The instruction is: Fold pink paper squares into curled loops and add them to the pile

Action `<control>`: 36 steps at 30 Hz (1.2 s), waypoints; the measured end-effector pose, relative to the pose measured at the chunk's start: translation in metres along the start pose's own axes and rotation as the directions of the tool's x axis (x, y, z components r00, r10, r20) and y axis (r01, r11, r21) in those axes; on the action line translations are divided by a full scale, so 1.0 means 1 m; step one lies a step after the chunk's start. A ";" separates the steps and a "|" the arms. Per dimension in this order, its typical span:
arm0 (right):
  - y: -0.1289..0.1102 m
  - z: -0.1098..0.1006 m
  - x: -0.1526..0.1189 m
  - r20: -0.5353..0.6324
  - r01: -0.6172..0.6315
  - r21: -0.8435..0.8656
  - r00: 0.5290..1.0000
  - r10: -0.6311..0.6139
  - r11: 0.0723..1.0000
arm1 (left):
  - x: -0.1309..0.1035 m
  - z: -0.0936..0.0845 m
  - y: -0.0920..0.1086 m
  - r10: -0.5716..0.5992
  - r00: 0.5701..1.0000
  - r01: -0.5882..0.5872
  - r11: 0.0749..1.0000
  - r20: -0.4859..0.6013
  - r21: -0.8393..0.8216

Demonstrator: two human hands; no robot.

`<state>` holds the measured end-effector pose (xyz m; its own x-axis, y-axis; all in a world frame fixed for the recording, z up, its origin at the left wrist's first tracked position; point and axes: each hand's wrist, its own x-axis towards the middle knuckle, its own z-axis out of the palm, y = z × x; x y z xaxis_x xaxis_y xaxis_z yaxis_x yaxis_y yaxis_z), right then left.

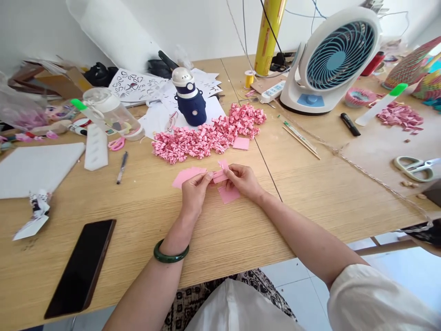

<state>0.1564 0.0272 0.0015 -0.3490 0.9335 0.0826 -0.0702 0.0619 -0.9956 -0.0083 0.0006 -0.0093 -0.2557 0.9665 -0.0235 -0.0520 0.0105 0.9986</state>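
Between both hands, just above the table, is a small pink paper piece (pixel 221 176) that looks cut or folded into strips. My left hand (pixel 193 193) pinches its left end between thumb and finger. The right end is gripped by my right hand (pixel 244 180), where a strip sticks up beside the thumb. Behind my left hand lies a fanned stack of pink paper (pixel 188 176). Another pink sheet (pixel 229 195) rests on the table under my right hand. Farther off, a long heap of curled pink paper pieces (pixel 203 138) stretches across, with a pink square (pixel 241 143) at its front edge.
A dark blue bottle (pixel 191 103) stands behind the heap. At left are a phone (pixel 82 266), a pen (pixel 121 168), pink scissors (pixel 116 144) and a clear jug (pixel 113 115). A fan (pixel 336 59), a marker (pixel 350 124) and larger scissors (pixel 416 168) are at right.
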 end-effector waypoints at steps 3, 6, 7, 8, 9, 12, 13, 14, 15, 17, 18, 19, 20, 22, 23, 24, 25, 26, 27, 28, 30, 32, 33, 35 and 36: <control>-0.001 0.001 0.000 -0.031 -0.008 -0.039 0.999 0.007 0.999 | 0.000 0.000 0.000 0.011 1.000 -0.012 1.000 0.017 0.016; -0.002 0.001 0.000 -0.066 -0.009 -0.064 0.998 0.005 0.998 | 0.000 -0.001 0.000 0.039 0.999 -0.040 0.998 0.027 0.040; -0.003 0.001 0.000 -0.073 -0.009 -0.067 0.997 0.004 0.998 | 0.000 -0.001 0.001 0.050 0.998 -0.051 0.997 0.027 0.055; -0.003 0.001 0.000 -0.077 -0.009 -0.071 0.997 0.004 0.997 | -0.001 -0.001 0.002 0.061 0.998 -0.062 0.995 0.025 0.072; -0.003 0.001 0.000 -0.078 -0.011 -0.075 0.997 0.005 0.997 | -0.001 0.000 0.002 0.069 0.997 -0.071 0.994 0.022 0.089; -0.004 0.000 0.000 -0.075 -0.015 -0.096 0.997 0.008 0.995 | -0.001 0.000 0.005 0.086 0.996 -0.088 0.989 0.018 0.118; -0.004 0.000 0.000 -0.077 -0.014 -0.106 0.997 0.006 0.994 | -0.001 0.000 0.005 0.089 0.996 -0.090 0.989 0.019 0.121; -0.004 0.001 0.000 -0.079 -0.014 -0.117 0.997 0.005 0.993 | -0.001 0.000 0.005 0.092 0.996 -0.094 0.988 0.021 0.122; -0.004 0.001 0.000 -0.082 -0.015 -0.127 0.997 0.005 0.992 | -0.001 0.000 0.005 0.097 0.995 -0.099 0.987 0.023 0.123; -0.004 0.001 -0.001 -0.081 -0.018 -0.136 0.997 0.007 0.991 | -0.001 -0.001 0.005 0.110 0.994 -0.112 0.985 0.029 0.131; -0.004 0.001 -0.001 -0.078 -0.018 -0.138 0.997 0.007 0.990 | -0.002 -0.001 0.006 0.115 0.993 -0.118 0.984 0.031 0.135; -0.004 0.000 -0.001 -0.075 -0.016 -0.138 0.997 0.006 0.990 | -0.002 -0.001 0.006 0.120 0.992 -0.122 0.983 0.029 0.139; -0.005 0.000 -0.001 -0.073 -0.013 -0.138 0.997 0.003 0.990 | -0.002 -0.001 0.007 0.119 0.993 -0.122 0.983 0.027 0.140; -0.005 0.000 -0.001 -0.067 -0.005 -0.134 0.998 -0.004 0.991 | -0.003 0.000 0.010 0.105 0.994 -0.107 0.986 0.017 0.126; -0.005 0.000 -0.001 -0.064 -0.001 -0.130 0.998 -0.008 0.991 | -0.003 0.001 0.011 0.093 0.996 -0.094 0.989 0.010 0.116; -0.005 0.000 -0.001 -0.061 0.002 -0.127 0.998 -0.010 0.992 | -0.004 0.002 0.012 0.080 0.997 -0.080 0.991 0.005 0.106; -0.004 0.000 -0.001 -0.060 0.003 -0.126 0.998 -0.010 0.992 | -0.004 0.002 0.013 0.067 0.998 -0.067 0.993 0.002 0.096; -0.004 0.000 -0.001 -0.060 0.002 -0.126 0.998 -0.010 0.992 | -0.004 0.003 0.014 0.057 0.998 -0.056 0.995 -0.002 0.086; -0.004 0.000 -0.001 -0.062 -0.001 -0.128 0.998 -0.007 0.992 | -0.004 0.003 0.014 0.048 0.999 -0.047 0.996 -0.004 0.077; -0.003 0.000 -0.001 -0.065 -0.005 -0.129 0.998 -0.003 0.992 | -0.004 0.004 0.014 0.040 0.999 -0.040 0.997 -0.003 0.068; -0.003 0.000 0.000 -0.066 -0.014 -0.125 0.998 0.006 0.992 | -0.003 0.003 0.013 0.028 1.000 -0.028 0.999 0.005 0.041; -0.003 0.000 0.000 -0.060 -0.016 -0.111 0.998 0.009 0.994 | -0.002 0.003 0.012 0.017 1.000 -0.017 1.000 0.016 0.012; -0.003 0.000 0.000 -0.056 -0.016 -0.104 0.998 0.010 0.994 | -0.002 0.003 0.011 0.014 1.000 -0.014 1.000 0.022 -0.001; -0.004 0.000 0.000 -0.054 -0.017 -0.095 0.998 0.012 0.995 | -0.002 0.002 0.010 0.011 1.000 -0.011 1.000 0.024 -0.018; -0.004 0.000 0.000 -0.056 -0.019 -0.099 0.998 0.014 0.995 | -0.002 0.002 0.010 0.012 1.000 -0.011 1.000 0.022 -0.023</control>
<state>0.1561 0.0271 0.0054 -0.2971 0.9525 0.0665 0.0291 0.0786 -0.9965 -0.0061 -0.0003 0.0008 -0.2354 0.9718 -0.0105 -0.0708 -0.0063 0.9975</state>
